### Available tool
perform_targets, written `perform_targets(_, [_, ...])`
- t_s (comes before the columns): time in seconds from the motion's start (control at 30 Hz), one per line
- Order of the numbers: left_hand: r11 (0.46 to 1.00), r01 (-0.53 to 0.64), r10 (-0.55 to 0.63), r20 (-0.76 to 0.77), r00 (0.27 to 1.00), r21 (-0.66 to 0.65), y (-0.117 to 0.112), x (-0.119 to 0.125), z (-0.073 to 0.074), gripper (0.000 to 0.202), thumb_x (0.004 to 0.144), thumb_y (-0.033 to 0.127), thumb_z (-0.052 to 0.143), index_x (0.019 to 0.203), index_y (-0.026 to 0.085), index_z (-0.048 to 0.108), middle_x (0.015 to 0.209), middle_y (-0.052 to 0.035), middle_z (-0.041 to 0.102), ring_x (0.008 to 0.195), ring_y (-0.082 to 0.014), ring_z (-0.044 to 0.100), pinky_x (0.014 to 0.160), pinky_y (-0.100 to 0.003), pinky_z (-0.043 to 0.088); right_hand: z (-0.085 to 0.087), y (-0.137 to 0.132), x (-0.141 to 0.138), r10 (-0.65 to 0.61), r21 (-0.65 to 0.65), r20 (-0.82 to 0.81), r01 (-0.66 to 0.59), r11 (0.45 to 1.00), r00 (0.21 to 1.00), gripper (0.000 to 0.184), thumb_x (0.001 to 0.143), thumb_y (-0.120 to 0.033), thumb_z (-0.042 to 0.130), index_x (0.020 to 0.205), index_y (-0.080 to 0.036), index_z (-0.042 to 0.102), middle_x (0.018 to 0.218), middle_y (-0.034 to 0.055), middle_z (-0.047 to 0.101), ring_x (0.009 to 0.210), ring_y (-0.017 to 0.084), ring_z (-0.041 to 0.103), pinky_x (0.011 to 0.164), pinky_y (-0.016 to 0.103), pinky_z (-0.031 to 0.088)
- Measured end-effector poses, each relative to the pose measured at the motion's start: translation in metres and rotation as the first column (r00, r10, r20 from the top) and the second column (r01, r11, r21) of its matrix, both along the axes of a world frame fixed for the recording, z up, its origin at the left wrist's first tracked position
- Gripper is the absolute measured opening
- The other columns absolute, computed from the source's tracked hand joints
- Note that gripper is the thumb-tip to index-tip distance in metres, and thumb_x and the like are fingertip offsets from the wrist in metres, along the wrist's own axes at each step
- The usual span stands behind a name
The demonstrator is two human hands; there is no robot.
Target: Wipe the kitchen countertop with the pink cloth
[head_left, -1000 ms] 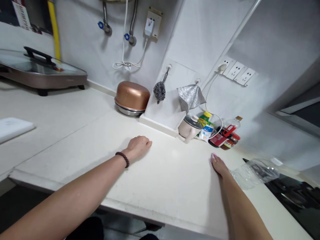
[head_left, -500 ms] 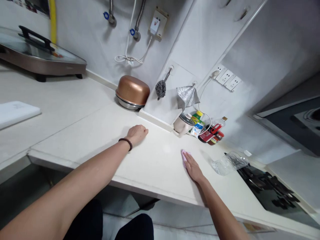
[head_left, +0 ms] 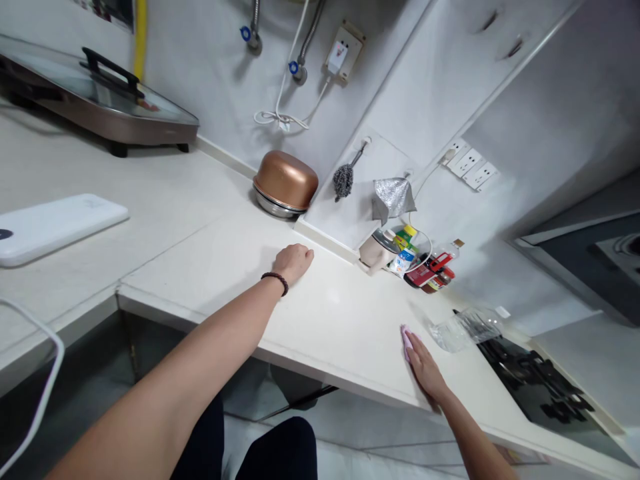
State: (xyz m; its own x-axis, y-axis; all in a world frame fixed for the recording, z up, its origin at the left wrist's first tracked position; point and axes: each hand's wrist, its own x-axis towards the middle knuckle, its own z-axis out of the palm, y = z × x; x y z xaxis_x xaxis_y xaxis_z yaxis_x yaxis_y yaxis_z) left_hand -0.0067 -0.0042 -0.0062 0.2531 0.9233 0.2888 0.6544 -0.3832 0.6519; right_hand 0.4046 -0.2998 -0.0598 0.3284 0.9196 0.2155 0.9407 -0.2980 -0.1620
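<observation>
Kitchen corner, pale worktop [head_left: 320, 327] against light walls. Reference is the pink cloth [head_left: 405, 343]: on the worktop, partly under the right hand [head_left: 424, 363], showing along that hand's left side. Right fingers lie close together over it; can't tell whether they grip or just press, palm hides the rest. Visible strip's long axis runs roughly front to back, alongside the fingers. Right hand is the nearer one, touching. Left hand [head_left: 294, 262] is well left of the cloth and further back, curled into a fist, nothing visible in it, beaded bracelet [head_left: 276, 283] at the wrist. Clear plastic bottle [head_left: 465, 329] is near the cloth, to its right; black hob [head_left: 535, 383] further right. Beyond the cloth, by the wall: lidded pot [head_left: 376, 253]. Copper-coloured bowl [head_left: 287, 180] is far back-left of the cloth.
</observation>
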Motion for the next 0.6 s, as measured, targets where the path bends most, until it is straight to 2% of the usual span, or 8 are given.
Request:
perform_targets(0.13, [0.999,-0.009,0.006,0.079,0.997,0.04,0.0,0.004,0.006,0.043,0.097,0.037,0.039,0.087,0.02,0.077,0.095,-0.0126,0.076,0.091,-0.0253,0.067,0.074,-0.032,0.043,0.012,0.045,-0.006,-0.143,-0.045,0.044,0.145,0.988,0.989,0.066,0.097,-0.044,0.021,0.15,-0.011,0.042,0.152,0.0158,0.047,0.146,0.028,0.034,0.12,0.051,0.029])
perform_targets(0.2, [0.999,-0.036,0.032,0.127,0.991,0.032,0.001,0.006,0.009,0.043,0.097,0.038,0.039,0.085,0.021,0.077,0.093,-0.0116,0.076,0.091,-0.0245,0.066,0.072,-0.031,0.041,0.017,0.076,-0.019,-0.168,-0.062,0.06,0.172,0.983,0.984,0.063,0.096,-0.039,0.022,0.147,-0.012,0.046,0.148,0.0164,0.051,0.145,0.029,0.037,0.119,0.052,0.028])
perform_targets(0.3, [0.997,-0.082,0.08,0.192,0.978,0.003,0.004,0.007,0.014,0.044,0.098,0.04,0.039,0.083,0.021,0.076,0.091,-0.0111,0.075,0.088,-0.0235,0.066,0.067,-0.03,0.037,0.02,0.132,-0.044,-0.182,-0.063,0.059,0.185,0.981,0.982,0.062,0.096,-0.036,0.021,0.148,-0.013,0.044,0.149,0.0177,0.049,0.145,0.03,0.036,0.119,0.055,0.025])
perform_targets(0.43, [0.992,-0.127,0.125,0.264,0.956,-0.009,0.007,0.007,0.02,0.047,0.1,0.042,0.038,0.08,0.02,0.074,0.085,-0.0104,0.075,0.081,-0.0223,0.064,0.063,-0.031,0.033,0.014,0.217,-0.096,-0.131,-0.069,0.038,0.133,0.989,0.991,0.064,0.098,-0.039,0.017,0.153,-0.013,0.036,0.156,0.0161,0.04,0.147,0.029,0.031,0.12,0.053,0.021])
perform_targets(0.53, [0.991,-0.132,0.123,0.306,0.944,0.007,0.007,0.006,0.022,0.047,0.1,0.043,0.039,0.079,0.019,0.074,0.083,-0.0103,0.075,0.077,-0.0213,0.063,0.062,-0.031,0.031,0.011,0.279,-0.149,-0.029,-0.084,0.023,0.03,0.996,0.999,0.062,0.1,-0.04,0.018,0.155,-0.016,0.032,0.16,0.0124,0.035,0.149,0.027,0.025,0.122,0.051,0.017])
perform_targets(0.6, [0.991,-0.134,0.121,0.325,0.938,0.018,0.009,0.005,0.022,0.047,0.1,0.041,0.039,0.079,0.019,0.075,0.082,-0.0098,0.075,0.076,-0.0202,0.062,0.062,-0.031,0.031,0.012,0.311,-0.186,0.057,-0.102,0.014,-0.056,0.993,0.998,0.06,0.102,-0.039,0.019,0.156,-0.016,0.029,0.162,0.0109,0.031,0.151,0.027,0.022,0.122,0.051,0.014])
